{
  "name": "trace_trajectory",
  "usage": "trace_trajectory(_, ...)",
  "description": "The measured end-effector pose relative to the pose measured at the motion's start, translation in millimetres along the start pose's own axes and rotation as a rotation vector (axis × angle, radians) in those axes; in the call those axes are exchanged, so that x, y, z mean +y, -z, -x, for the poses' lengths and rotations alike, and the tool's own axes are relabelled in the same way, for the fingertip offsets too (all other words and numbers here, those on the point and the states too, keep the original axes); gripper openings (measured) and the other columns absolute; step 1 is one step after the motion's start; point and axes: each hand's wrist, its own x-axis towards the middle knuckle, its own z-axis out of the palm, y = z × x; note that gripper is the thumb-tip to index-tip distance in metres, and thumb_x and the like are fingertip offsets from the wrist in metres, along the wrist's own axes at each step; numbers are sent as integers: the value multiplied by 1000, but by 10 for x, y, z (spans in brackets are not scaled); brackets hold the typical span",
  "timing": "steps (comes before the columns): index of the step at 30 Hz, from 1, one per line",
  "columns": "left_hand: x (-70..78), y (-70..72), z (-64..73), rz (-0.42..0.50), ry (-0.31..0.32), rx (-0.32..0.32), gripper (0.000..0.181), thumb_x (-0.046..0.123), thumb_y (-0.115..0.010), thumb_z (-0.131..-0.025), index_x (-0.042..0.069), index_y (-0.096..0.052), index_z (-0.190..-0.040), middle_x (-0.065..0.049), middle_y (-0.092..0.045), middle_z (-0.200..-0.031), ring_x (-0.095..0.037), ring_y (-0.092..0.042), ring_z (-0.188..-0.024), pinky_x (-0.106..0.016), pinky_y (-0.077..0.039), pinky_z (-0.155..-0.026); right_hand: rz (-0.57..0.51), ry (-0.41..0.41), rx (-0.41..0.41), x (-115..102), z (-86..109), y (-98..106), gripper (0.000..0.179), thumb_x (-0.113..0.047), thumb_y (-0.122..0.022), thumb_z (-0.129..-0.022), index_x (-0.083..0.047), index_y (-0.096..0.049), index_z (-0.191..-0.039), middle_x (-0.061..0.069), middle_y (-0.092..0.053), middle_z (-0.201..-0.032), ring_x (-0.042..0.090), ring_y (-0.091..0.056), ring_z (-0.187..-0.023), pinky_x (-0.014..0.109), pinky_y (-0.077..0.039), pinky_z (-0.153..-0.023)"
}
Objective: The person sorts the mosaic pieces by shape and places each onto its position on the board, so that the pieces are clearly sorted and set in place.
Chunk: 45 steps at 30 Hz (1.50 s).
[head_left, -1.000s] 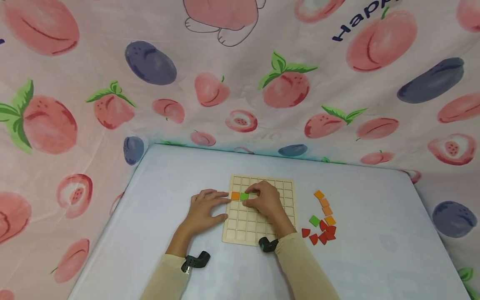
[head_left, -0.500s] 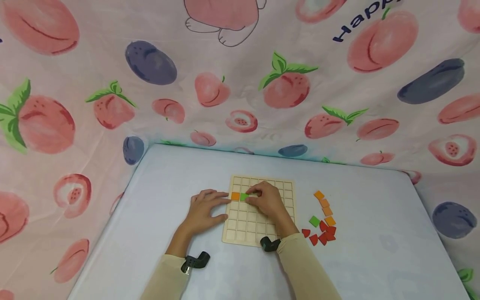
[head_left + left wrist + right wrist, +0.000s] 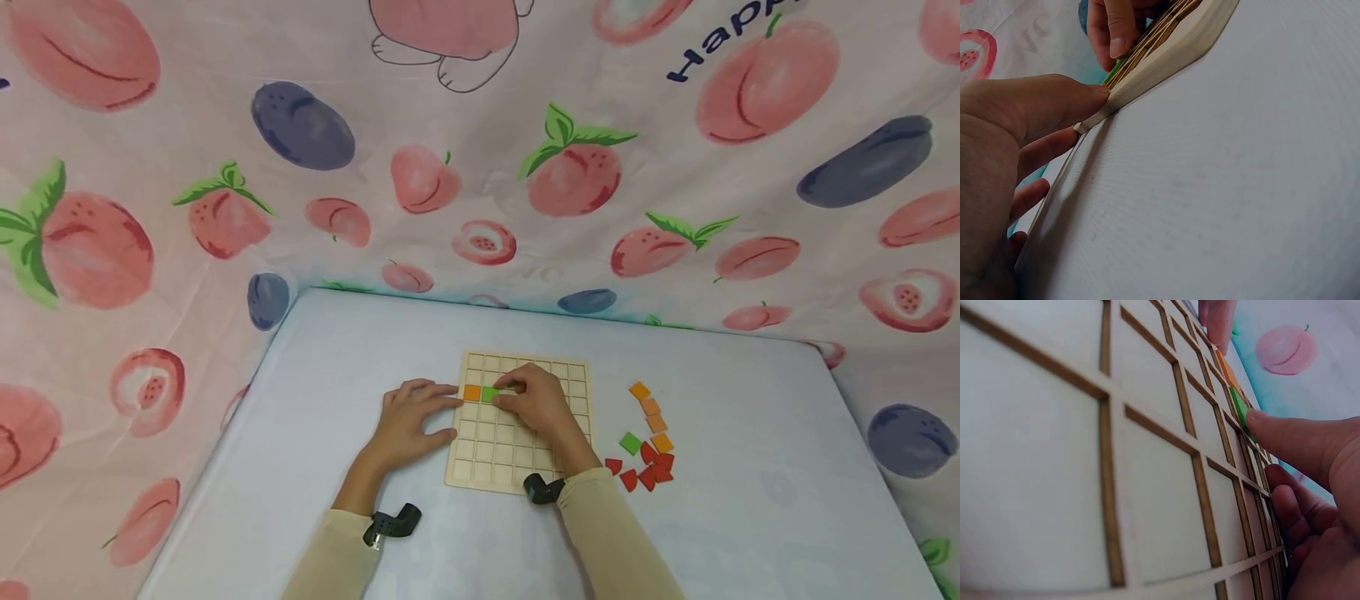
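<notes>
Free room runs along the far edge of the counter [image 3: 765,433], between the board [image 3: 472,450] and the hanging cloth [image 3: 480,183] that rises behind that edge, and a hand could also pass over the broad stretches toward the left and right edges. The left hand [image 3: 412,421] blocks the board's left side, while the right hand [image 3: 536,404], at the green tile [image 3: 489,394], bars its middle. Between the board and the loose tiles [image 3: 657,424] a lane opens toward the far edge, but nearer the near edge the red pieces [image 3: 648,477] and right sleeve [image 3: 618,533] narrow it.
</notes>
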Motion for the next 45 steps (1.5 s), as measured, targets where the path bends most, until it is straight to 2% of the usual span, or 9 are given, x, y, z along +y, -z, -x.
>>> trace_trajectory(7,18,-17,-11,2,-6,-2,46,39,-76,-86,34,-70,-130,13,-59,-146,-21,-41,-139,-51,-28,-103,-50,32,-14,66,77,122,23,-26,-82,-87,-22,-79,-109,-2,-70,-105,16,-60,-91,35,-50,-84)
trace_trajectory(13,24,-2,-9,-7,0,7,45,39,-77,-85,32,-70,-129,12,-60,-145,-22,-42,-139,-51,-28,-102,-124,24,9,155,215,369,26,-26,-80,-90,-18,-77,-114,2,-70,-103,18,-61,-92,34,-50,-81)
trace_trajectory(21,31,21,-9,-4,9,-9,45,39,-76,-86,32,-70,-130,10,-60,-146,-24,-42,-140,-52,-28,-103,-52,-104,105,357,361,871,32,-40,-73,-94,-18,-75,-117,6,-72,-114,24,-65,-100,33,-52,-79)
trace_trajectory(25,34,19,-11,-2,8,-11,45,40,-76,-86,32,-70,-130,10,-59,-146,-23,-41,-140,-52,-28,-103,-39,-175,153,470,413,1105,39,-47,-72,-93,-17,-75,-118,9,-73,-112,25,-66,-98,32,-53,-75)
trace_trajectory(29,41,17,-6,-3,8,-8,45,41,-76,-86,32,-70,-130,11,-59,-146,-22,-41,-140,-52,-28,-103,-46,-266,166,582,475,1273,45,-51,-71,-93,-17,-73,-122,9,-71,-115,26,-64,-97,29,-53,-76)
trace_trajectory(33,38,9,-5,-1,7,-8,45,42,-75,-87,32,-70,-130,10,-59,-147,-23,-41,-139,-52,-28,-103,-39,-357,184,709,515,1407,49,-53,-68,-94,-16,-71,-125,11,-69,-115,27,-61,-96,29,-54,-73)
trace_trajectory(36,32,1,-11,0,3,-11,45,43,-75,-87,32,-70,-130,11,-59,-147,-22,-41,-140,-52,-28,-103,-22,-396,209,800,531,1483,49,-53,-66,-95,-14,-70,-126,13,-68,-116,27,-59,-96,29,-52,-72)
trace_trajectory(45,31,-3,4,-9,6,2,44,42,-76,-86,33,-70,-129,11,-60,-146,-22,-41,-139,-51,-28,-102,35,-446,226,1030,531,1505,49,-49,-67,-96,-9,-70,-123,13,-67,-111,27,-58,-95,28,-50,-72)
